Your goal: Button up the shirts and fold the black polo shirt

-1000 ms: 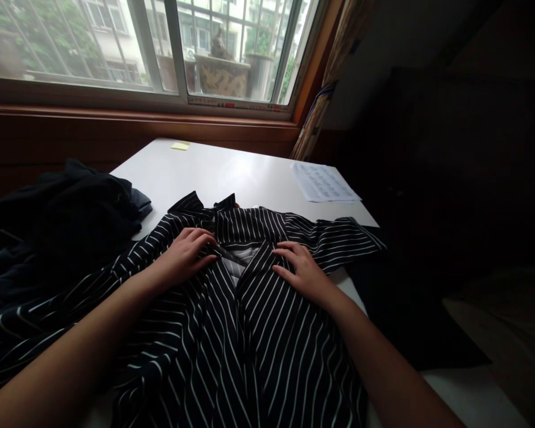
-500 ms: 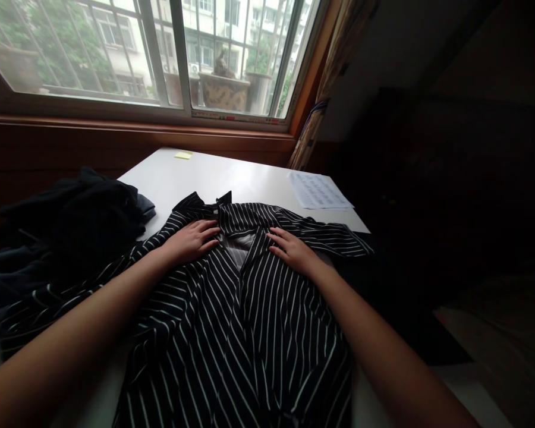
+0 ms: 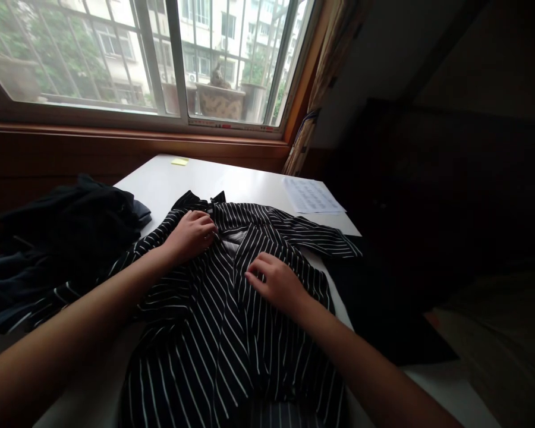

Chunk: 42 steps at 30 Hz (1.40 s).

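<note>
A black shirt with white stripes (image 3: 214,333) lies front up, its collar toward the window and its sleeves spread to both sides. My left hand (image 3: 191,236) rests by the collar on the left front, fingers curled down and closed on the cloth at the neckline. Lower on the other front panel, my right hand (image 3: 276,284) has thumb and forefinger brought together at the front edge, pinching the fabric there. Between the two panels, a small patch of the lighter inside shows below the collar.
Dark clothes (image 3: 80,220) are heaped at the left. On the white table (image 3: 236,178) lie a yellow sticky note (image 3: 179,161) and printed sheets (image 3: 314,195) near the far right corner. Beyond stands a barred window (image 3: 223,65) with a curtain (image 3: 307,125) beside it.
My right hand has come down and toward me from the neckline, its flat fingers now curled. My left hand's fingers have also bent. The gap at the neck has narrowed.
</note>
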Each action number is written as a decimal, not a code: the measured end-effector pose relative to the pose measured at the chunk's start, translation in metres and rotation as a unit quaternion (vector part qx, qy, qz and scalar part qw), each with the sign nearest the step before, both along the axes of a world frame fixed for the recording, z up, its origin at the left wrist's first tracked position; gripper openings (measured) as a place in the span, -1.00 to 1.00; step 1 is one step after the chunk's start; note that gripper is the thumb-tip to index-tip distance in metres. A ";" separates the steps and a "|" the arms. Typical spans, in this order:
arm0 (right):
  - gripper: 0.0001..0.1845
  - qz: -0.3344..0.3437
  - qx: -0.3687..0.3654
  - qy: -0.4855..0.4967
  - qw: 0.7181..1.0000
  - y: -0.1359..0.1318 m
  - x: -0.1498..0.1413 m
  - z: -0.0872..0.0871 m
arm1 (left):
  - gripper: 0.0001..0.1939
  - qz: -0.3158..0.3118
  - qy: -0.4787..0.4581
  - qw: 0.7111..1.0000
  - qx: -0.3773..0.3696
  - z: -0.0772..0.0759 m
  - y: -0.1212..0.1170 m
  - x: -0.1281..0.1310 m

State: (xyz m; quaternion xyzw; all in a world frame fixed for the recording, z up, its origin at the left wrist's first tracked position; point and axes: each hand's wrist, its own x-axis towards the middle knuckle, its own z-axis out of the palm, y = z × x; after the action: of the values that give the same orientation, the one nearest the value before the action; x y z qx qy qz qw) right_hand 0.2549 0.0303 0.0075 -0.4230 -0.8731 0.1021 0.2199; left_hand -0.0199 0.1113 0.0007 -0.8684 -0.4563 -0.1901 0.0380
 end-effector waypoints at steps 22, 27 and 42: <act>-0.90 -0.037 -0.107 0.260 0.959 -0.019 0.003 -0.031 | -0.68 -0.057 -0.351 0.816 -0.456 -0.020 -0.059 0.050; -0.93 -0.016 -0.084 0.271 0.959 -0.017 -0.003 -0.030 | -0.71 -0.076 -0.345 0.817 -0.457 -0.015 -0.060 0.053; -0.90 -0.011 -0.203 0.274 0.940 -0.005 -0.002 -0.036 | -0.70 -0.099 -0.304 0.834 -0.450 -0.009 -0.059 0.051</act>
State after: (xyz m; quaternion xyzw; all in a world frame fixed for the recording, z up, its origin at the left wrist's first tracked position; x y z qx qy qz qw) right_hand 0.2529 0.0254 -0.0287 -0.4240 -0.7352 0.3867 0.3607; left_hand 0.0307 0.0526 -0.0085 -0.7289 -0.3913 -0.2212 -0.5164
